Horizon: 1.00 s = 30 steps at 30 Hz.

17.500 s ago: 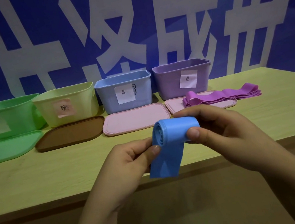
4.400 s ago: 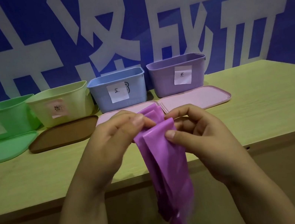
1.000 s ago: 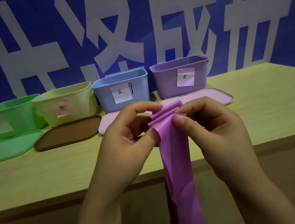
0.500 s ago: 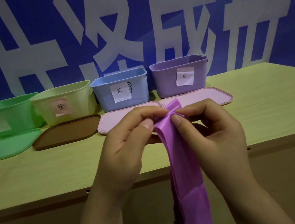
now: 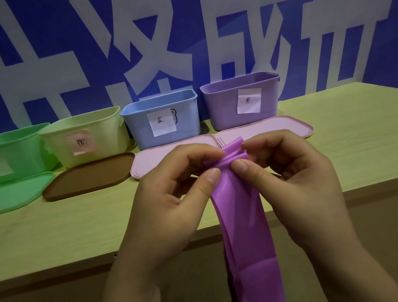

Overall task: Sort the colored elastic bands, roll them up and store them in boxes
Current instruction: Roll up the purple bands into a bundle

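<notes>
Both hands up in front of me, over the near edge of the table (image 5: 49,236). Left hand (image 5: 174,197) and right hand (image 5: 289,178) each pinch the top end of the purple band (image 5: 239,212), thumbs on the near face, fingers curled behind. Top end is bunched into a couple of folds between the fingertips; roll is barely started. The rest of the band hangs straight down past the table edge and out of view at the bottom (can't see the free end).

Purple box (image 5: 242,101) sits open at the back right, paper label on its front, its pink lid (image 5: 280,126) flat before it. Blue box (image 5: 161,120) is just left of it, then yellow box (image 5: 87,137) and green box (image 5: 6,156), all with lids off.

Risks as I judge them:
- Band is stretchy and slick. If either thumb eases off, the first turns spring open and I restart.
- Uneven pinch left vs right would make the roll cone out sideways.
- The long hanging tail may twist, or snag on the table edge as I wind.
- Blue and purple boxes look alike in this dim light; check the label before dropping.
</notes>
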Available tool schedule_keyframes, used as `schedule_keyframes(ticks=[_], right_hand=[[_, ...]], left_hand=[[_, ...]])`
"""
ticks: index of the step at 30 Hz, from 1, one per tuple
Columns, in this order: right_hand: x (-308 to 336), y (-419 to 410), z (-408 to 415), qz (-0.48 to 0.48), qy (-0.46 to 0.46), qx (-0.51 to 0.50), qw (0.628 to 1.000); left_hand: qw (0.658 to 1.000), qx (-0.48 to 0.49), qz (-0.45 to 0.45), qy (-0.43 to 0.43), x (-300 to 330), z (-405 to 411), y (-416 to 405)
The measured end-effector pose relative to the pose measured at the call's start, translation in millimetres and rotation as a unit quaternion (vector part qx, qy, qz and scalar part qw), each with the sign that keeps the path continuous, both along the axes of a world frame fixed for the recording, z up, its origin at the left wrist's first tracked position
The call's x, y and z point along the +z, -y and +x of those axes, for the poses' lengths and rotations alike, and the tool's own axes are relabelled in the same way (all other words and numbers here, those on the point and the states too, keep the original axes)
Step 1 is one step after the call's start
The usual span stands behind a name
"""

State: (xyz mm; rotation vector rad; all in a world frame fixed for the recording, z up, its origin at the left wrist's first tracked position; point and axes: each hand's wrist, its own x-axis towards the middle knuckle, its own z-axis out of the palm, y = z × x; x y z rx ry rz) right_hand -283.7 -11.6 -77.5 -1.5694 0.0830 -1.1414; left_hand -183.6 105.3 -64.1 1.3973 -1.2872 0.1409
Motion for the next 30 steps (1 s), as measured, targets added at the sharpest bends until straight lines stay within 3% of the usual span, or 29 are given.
schedule_keyframes(ticks=[8,14,23,30], right_hand=[[0.9,9.3,-1.4,-0.090,-0.063,-0.042,0.993],[6.4,21.1,6.8,-0.052,-0.103,0.024,0.993],[-5.7,17.7,21.0,-0.127,-0.029,-0.028,0.991],[-10.0,18.0,20.0,-0.119,0.059,0.009,0.991]], left_hand=[[0.999,-0.007,0.010,0.032,0.6,2.7,1.4],[1.000,-0.023,0.015,-0.007,1.6,7.2,2.5],[0.992,-0.057,-0.005,-0.108,-1.1,14.7,7.1],[0.972,-0.128,-0.006,-0.195,1.0,15.8,2.7]])
